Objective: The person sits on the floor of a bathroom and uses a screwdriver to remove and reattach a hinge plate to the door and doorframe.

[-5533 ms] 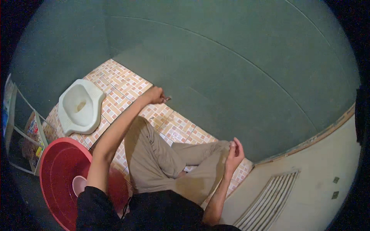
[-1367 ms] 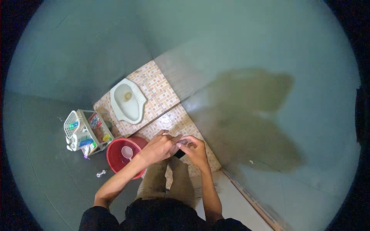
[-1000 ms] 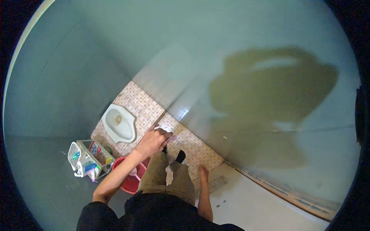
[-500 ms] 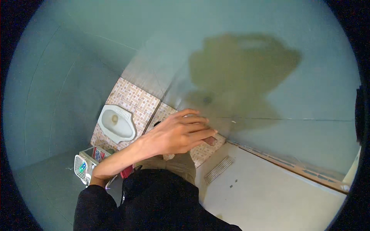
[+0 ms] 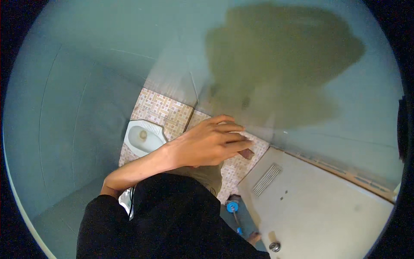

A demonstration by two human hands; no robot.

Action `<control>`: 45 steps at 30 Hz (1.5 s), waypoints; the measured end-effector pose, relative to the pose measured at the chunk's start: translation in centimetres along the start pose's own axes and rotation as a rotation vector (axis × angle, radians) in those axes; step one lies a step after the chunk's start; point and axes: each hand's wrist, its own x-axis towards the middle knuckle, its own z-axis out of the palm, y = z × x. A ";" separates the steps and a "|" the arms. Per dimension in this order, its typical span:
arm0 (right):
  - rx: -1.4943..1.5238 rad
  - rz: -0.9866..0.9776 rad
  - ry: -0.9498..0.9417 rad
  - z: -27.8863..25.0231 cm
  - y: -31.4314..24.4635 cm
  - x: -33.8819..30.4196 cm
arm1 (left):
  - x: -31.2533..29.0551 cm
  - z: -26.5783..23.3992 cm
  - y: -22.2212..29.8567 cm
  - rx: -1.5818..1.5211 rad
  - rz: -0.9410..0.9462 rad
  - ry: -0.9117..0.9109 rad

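Observation:
My left hand (image 5: 213,142) is held out in front of my body, palm down. Its fingers are stretched and slightly apart, with nothing seen in them. Below it lies the tiled floor (image 5: 161,105). Just beyond the fingertips, a small reddish-brown shape (image 5: 246,154) shows against the tiles. My right hand (image 5: 254,238) is mostly hidden by my black clothing, low at the right; only a little of it shows, near the pale door (image 5: 319,207) and its round metal knob (image 5: 274,247). Close to this hand is a long-handled tool with a blue round part (image 5: 232,207); contact between them cannot be made out.
A white squat toilet (image 5: 146,136) is set in the floor at the left. Grey-green walls (image 5: 86,108) close in around me, and a dark shadow (image 5: 276,56) falls on the far one. The door has a slotted vent (image 5: 266,179). A white basket (image 5: 125,200) peeks out beside my left sleeve.
The view has shifted, bringing the knob, the blue-ended tool and part of my right hand into sight. My left hand stays outstretched, while the basket is now mostly covered by my arm and clothing.

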 end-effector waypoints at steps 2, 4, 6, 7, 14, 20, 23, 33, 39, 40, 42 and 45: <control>0.021 -0.011 0.026 0.0 -0.1 0.8 | -0.8 -0.1 -0.3 -0.012 -0.013 -0.009; 0.113 -0.008 0.069 -1.6 0.8 1.6 | 0.5 0.4 0.0 -0.019 0.093 -0.005; 0.165 -0.025 0.105 -2.6 1.5 2.6 | 0.5 0.5 0.2 -0.036 0.103 -0.025; 0.177 -0.050 0.122 -3.0 2.2 2.8 | 0.4 0.6 0.2 -0.041 0.103 -0.038; -0.164 -0.646 0.111 -4.1 10.5 1.9 | 0.5 1.7 0.6 -0.143 0.138 -0.102; 0.161 -0.671 0.183 3.4 12.4 -11.5 | 1.7 2.5 2.3 -0.125 0.183 -0.130; -0.295 -0.644 0.325 6.8 10.7 -22.4 | 1.1 2.6 2.4 -0.115 0.172 -0.139; -0.663 -0.988 -0.261 15.0 5.4 -37.3 | 0.8 1.8 5.4 -0.171 0.110 -0.071; -0.334 -0.864 -0.432 25.3 5.9 -41.8 | -1.3 1.4 4.4 -0.218 0.146 -0.078; -0.296 -0.863 -0.470 27.0 5.0 -43.0 | -1.4 1.3 4.2 -0.215 0.198 -0.069; -0.241 -0.858 -0.530 30.1 3.8 -44.7 | -1.0 0.7 4.0 -0.224 0.250 -0.056; -0.189 -0.833 -0.626 34.5 3.2 -46.4 | -0.8 0.5 3.8 -0.223 0.308 -0.034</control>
